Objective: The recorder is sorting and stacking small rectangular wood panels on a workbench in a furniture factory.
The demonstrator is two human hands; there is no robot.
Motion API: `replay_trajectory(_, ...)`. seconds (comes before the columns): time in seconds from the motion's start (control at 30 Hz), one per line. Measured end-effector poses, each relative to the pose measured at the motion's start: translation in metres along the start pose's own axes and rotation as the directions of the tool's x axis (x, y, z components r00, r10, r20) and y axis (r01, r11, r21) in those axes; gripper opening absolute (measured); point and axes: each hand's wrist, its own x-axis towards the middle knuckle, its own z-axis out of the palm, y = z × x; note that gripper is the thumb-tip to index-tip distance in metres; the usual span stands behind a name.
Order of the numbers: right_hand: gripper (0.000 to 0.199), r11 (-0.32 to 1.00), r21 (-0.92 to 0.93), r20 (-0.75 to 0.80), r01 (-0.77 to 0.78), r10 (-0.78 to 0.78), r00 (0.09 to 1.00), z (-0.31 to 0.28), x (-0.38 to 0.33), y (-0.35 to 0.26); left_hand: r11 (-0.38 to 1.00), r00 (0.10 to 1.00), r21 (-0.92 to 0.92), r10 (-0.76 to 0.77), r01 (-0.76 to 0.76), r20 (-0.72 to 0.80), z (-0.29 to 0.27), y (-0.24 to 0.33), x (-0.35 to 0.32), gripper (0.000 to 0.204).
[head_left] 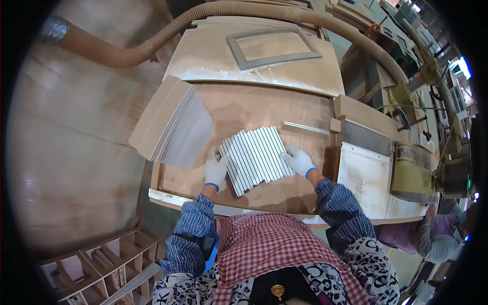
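Observation:
A slightly fanned row of narrow white strips (256,157) with dark gaps between them lies on the brown worktable (244,105). My left hand (216,168), in a white glove with a blue cuff, grips the row's left edge. On the opposite edge, my right hand (300,160), gloved the same way, presses its fingers against the outermost strips. Some fingertips are hidden by the gloves and the strips. The strip ends are uneven along the near and far sides. Beyond my right hand, a loose thin strip (306,128) rests apart from the row.
A leaning stack of boards (175,122) stands at the left. Behind, a grey frame (274,48) lies on a pale panel (203,56), under a ribbed hose (244,9). Right is a machine with a yellowish housing (414,173); another person's sleeve (424,239) shows nearby. Wooden compartments (101,269) stand lower left.

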Motion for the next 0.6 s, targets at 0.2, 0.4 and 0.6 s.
replay_trajectory(0.2, 0.042, 0.995, 0.010, 0.009, -0.095, 0.095, 0.995, -0.004, -0.003, -0.013, 0.997, 0.997, 0.022, -0.075, 0.075, 0.020, -0.008, -0.025, -0.007, 0.059)
replay_trajectory(0.4, 0.042, 0.988, -0.108, 0.000, -0.106, 0.107, 0.994, -0.001, 0.004, -0.018, 0.996, 0.993, -0.045, -0.078, 0.083, 0.093, 0.001, 0.010, -0.017, 0.042)
replay_trajectory(0.6, 0.039, 0.981, -0.124, -0.017, -0.152, 0.151, 0.988, 0.000, 0.002, -0.034, 0.997, 0.998, -0.057, -0.049, 0.051, 0.035, 0.005, 0.011, -0.015, 0.040)
